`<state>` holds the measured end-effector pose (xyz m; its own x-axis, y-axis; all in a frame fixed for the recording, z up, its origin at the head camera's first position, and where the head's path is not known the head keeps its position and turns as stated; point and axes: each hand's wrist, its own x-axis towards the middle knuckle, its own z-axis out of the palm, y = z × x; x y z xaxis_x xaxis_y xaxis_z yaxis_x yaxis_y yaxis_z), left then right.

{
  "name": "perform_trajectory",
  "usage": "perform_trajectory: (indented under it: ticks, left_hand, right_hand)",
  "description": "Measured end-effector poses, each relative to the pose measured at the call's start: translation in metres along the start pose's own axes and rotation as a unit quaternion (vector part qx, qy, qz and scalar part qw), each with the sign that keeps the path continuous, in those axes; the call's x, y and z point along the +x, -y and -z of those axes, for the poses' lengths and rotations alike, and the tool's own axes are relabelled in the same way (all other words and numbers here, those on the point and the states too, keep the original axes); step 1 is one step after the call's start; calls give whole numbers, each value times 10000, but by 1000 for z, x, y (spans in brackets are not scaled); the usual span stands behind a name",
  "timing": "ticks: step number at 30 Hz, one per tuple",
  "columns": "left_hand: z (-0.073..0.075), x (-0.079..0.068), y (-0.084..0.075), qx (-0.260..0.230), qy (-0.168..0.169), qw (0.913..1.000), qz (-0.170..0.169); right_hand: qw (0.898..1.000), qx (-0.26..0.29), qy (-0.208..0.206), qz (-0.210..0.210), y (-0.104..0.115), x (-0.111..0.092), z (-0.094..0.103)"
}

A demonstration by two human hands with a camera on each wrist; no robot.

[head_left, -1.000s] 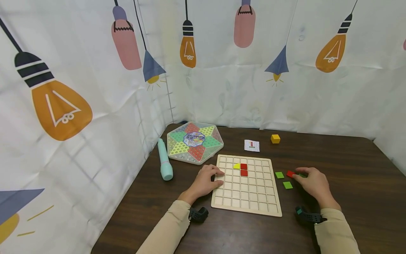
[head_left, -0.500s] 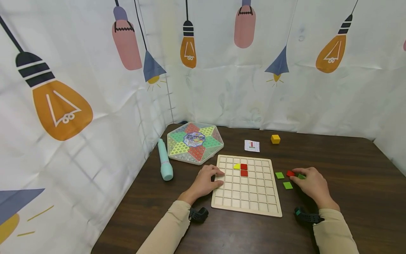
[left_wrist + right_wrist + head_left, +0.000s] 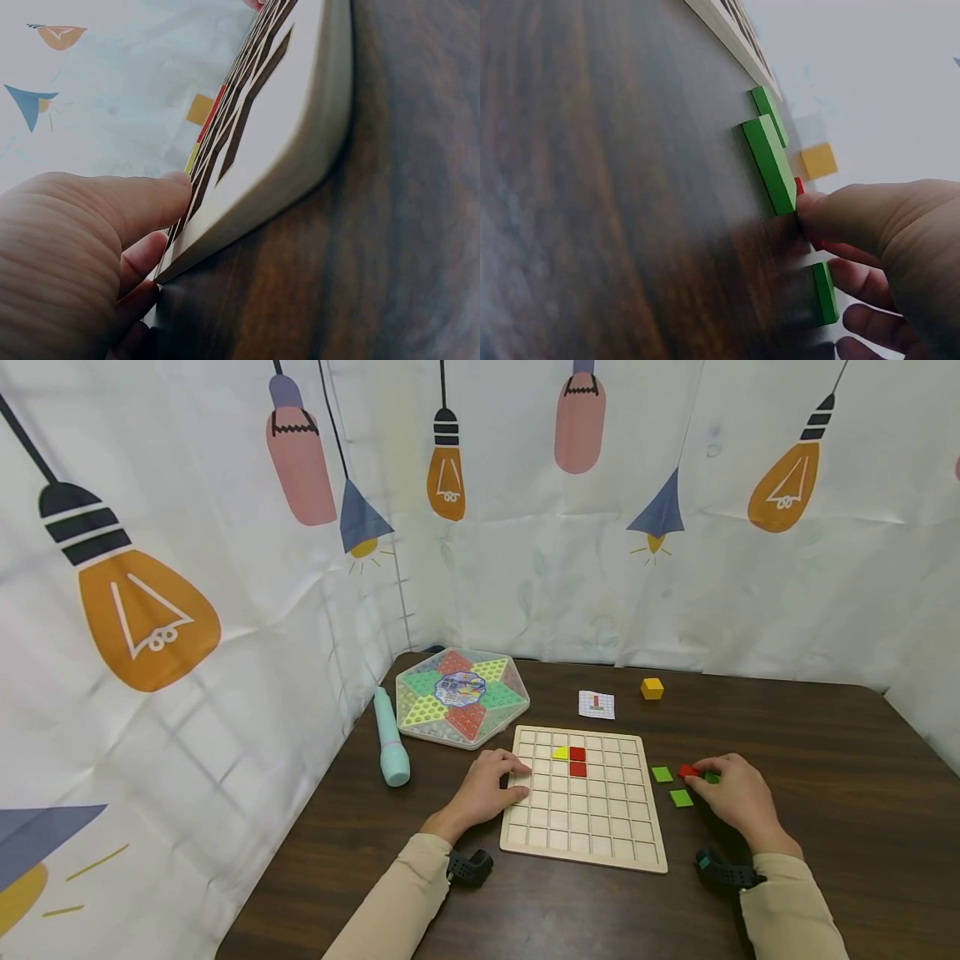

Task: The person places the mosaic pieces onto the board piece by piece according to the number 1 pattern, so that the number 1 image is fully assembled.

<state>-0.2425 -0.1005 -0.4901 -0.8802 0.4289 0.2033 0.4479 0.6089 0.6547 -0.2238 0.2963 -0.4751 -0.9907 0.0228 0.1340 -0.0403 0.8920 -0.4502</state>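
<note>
The left hand (image 3: pixel 480 795), thumb and index finger apart, rests on the left edge of the wooden grid board (image 3: pixel 591 821). Right of it, the right hand (image 3: pixel 741 800) pinches a red tile (image 3: pixel 686 771) between thumb and index finger, near 3 green tiles (image 3: pixel 681 798).

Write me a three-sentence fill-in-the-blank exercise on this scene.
The left hand touches the board; the right hand pinches a ____ tile.
On the board lie two red pieces and one ____ piece.
Beside the board are ____ green tiles.
Missing words: red; yellow; three.
</note>
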Motion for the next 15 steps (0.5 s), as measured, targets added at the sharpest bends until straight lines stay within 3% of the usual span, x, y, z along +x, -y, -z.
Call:
perform_trajectory:
  ticks: [11,15]
  left_hand:
    - [0,0,0,-4,-13,10000,-4]
    - [0,-1,0,14,-8,10000,-11]
  right_hand:
    - [9986,192,-484,-70,11,-1,2]
    - [9971,366,-654,94,19,-2,0]
